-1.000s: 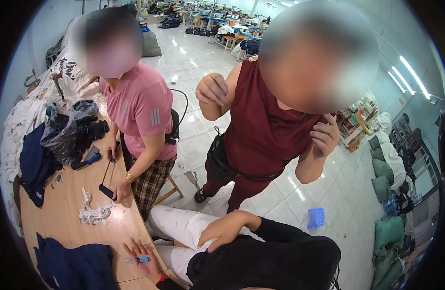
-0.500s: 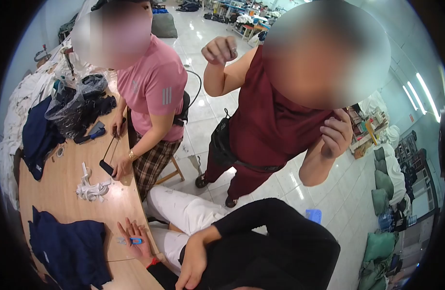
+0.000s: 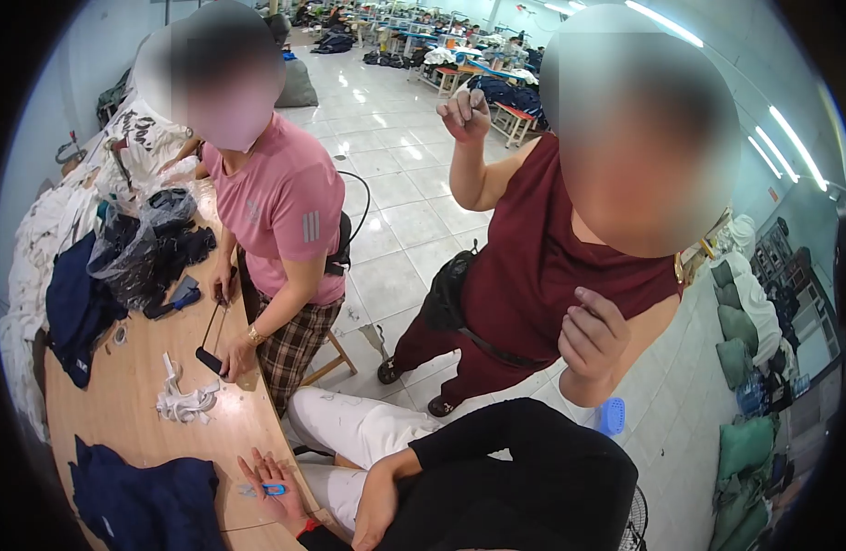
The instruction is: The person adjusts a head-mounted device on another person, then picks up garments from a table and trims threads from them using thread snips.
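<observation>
My left hand (image 3: 278, 494) lies palm up over the table's near edge with its fingers spread, and blue-handled thread snips (image 3: 274, 489) rest across it, held at the fingers. A red band circles that wrist. Left of this hand, dark navy fabric (image 3: 147, 496) is spread on the wooden table (image 3: 129, 413). My right hand (image 3: 377, 507) rests at my lap against my black top, back facing up, its fingers loosely extended toward the lower frame edge and nothing visible in them.
A person in pink (image 3: 280, 202) holds a black-handled tool at the table. Another in maroon (image 3: 542, 248) stands before me, hands raised. White scraps (image 3: 186, 402), a plastic bag of dark cloth (image 3: 147, 253) and a blue-handled tool (image 3: 179, 301) lie on the table. A blue basket (image 3: 612, 415) stands on the floor.
My right hand has come down from my white-trousered thigh to the front of my black top. The maroon-clad person's hands have shifted. My left hand keeps the snips.
</observation>
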A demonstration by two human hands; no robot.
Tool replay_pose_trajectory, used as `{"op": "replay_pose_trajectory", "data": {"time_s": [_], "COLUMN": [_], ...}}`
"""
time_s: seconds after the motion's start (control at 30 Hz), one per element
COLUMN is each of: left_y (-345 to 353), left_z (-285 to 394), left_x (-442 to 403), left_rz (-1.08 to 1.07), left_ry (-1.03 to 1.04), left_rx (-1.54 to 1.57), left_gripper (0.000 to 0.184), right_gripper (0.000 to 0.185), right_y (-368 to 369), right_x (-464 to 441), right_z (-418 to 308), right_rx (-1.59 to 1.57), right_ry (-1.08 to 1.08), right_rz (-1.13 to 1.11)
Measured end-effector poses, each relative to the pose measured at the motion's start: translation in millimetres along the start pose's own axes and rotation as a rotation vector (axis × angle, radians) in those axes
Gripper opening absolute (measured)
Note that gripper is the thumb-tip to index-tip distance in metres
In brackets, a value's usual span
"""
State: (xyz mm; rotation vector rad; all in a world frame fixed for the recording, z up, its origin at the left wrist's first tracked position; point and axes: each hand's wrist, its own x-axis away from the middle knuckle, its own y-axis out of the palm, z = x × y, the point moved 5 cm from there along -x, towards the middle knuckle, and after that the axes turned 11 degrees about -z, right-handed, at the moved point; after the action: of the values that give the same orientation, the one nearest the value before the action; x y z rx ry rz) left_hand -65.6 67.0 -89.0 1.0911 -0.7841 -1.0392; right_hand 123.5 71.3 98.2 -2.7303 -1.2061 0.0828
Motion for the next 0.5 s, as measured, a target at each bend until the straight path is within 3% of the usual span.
{"op": "replay_pose_trajectory", "data": {"time_s": [0.33, 0.5], "left_y": [6.9, -0.2], "left_z": [-0.6, -1.6], "left_x": [-1.2, -4.0], "left_rz": [-0.037, -0.073], "left_ry": [-0.009, -0.010], "left_rx": [-0.010, -0.001], "left_gripper": [0.050, 0.050], "right_gripper": [0.050, 0.038], "right_y": [-1.4, -5.7], "right_x": [49.1, 77.0], "right_z": [9.9, 0.3], "right_rx": [-0.113, -0.273], "right_ry": [0.093, 0.093], "right_rz": [0.104, 0.301]}}
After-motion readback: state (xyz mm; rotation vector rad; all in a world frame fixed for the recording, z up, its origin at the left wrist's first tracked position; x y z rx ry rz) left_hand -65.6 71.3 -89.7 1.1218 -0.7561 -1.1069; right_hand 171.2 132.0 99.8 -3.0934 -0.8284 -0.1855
